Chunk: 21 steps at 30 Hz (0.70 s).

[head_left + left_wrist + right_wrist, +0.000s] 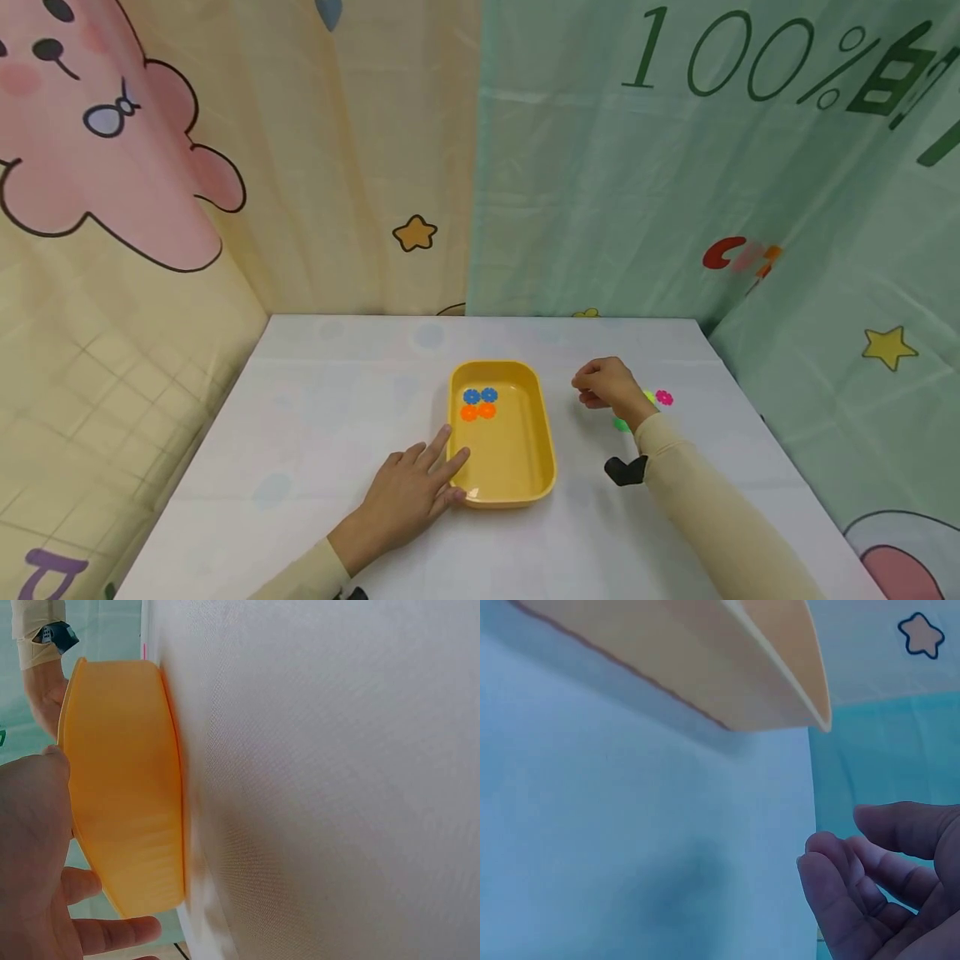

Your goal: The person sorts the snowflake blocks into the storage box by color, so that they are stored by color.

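A yellow tray (517, 458) stands on the white table, with two blue flower-shaped pieces (489, 395) and two orange flower pieces (487, 410) at its far left inside. My left hand (405, 496) rests on the tray's near left rim, fingers spread. In the left wrist view the tray's outer wall (127, 787) shows beside that hand. To the right of the tray, my right hand (609, 387) hovers with loosely bent fingers. Thumb and fingertips stand apart in the right wrist view, and no piece shows between them. A pink flower piece (664, 397) lies beyond the right wrist.
Partly hidden by the right forearm are a green piece (621, 424) and a yellow-green piece (649, 397). A black band piece (626, 471) sticks out at the right wrist. Patterned curtains (600, 192) border the table (337, 375) at the back and sides.
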Motion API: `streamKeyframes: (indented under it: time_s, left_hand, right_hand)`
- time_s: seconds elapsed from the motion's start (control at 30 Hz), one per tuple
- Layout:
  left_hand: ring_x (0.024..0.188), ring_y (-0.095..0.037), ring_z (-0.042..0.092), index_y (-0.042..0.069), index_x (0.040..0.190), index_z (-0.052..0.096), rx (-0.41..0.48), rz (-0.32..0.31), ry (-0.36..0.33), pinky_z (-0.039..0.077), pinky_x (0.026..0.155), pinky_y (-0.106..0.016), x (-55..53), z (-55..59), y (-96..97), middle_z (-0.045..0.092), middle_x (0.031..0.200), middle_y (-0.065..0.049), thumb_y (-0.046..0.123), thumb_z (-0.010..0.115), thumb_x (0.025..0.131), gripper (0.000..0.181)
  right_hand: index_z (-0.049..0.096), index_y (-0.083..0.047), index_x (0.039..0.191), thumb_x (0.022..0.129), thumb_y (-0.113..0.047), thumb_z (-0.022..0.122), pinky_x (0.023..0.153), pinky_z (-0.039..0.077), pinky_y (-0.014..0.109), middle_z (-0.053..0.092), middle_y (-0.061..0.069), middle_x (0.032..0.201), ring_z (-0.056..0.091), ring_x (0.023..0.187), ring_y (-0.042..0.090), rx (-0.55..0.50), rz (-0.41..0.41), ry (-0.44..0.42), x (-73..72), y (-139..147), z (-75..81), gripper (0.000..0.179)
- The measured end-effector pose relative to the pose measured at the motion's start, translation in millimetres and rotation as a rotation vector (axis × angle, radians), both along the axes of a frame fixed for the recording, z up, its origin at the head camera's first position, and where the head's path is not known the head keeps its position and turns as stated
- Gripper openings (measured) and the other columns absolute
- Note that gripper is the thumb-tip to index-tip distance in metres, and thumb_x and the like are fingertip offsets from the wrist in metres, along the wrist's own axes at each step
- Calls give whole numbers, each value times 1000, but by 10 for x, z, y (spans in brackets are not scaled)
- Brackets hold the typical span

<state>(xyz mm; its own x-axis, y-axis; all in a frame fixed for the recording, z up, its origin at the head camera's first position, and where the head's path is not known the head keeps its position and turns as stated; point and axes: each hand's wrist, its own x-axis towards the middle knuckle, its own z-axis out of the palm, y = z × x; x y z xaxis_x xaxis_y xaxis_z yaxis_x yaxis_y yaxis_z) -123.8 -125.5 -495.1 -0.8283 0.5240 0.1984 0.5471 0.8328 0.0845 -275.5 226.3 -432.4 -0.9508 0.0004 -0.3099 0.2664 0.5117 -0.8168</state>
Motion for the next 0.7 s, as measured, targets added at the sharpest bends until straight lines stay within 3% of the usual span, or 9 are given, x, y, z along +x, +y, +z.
streamKeyframes:
  time_s: [0.37,0.7]
  left_hand:
    - [123,-37,59,31,153,49,13,1,-5,50,90,-52,13,22,1,34,165,-11,62,39,103,59]
    - [122,-36,60,31,153,49,11,0,11,50,89,-51,-1,10,-1,34,165,-11,62,39,104,59]
  right_hand:
    - [63,11,110,97,-10,63,69,60,31,69,22,101,66,75,16,34,-22,3,177,671,-32,24]
    - [56,13,117,96,-11,63,69,59,30,66,15,96,64,76,18,77,-104,-66,291,1157,-167,33]
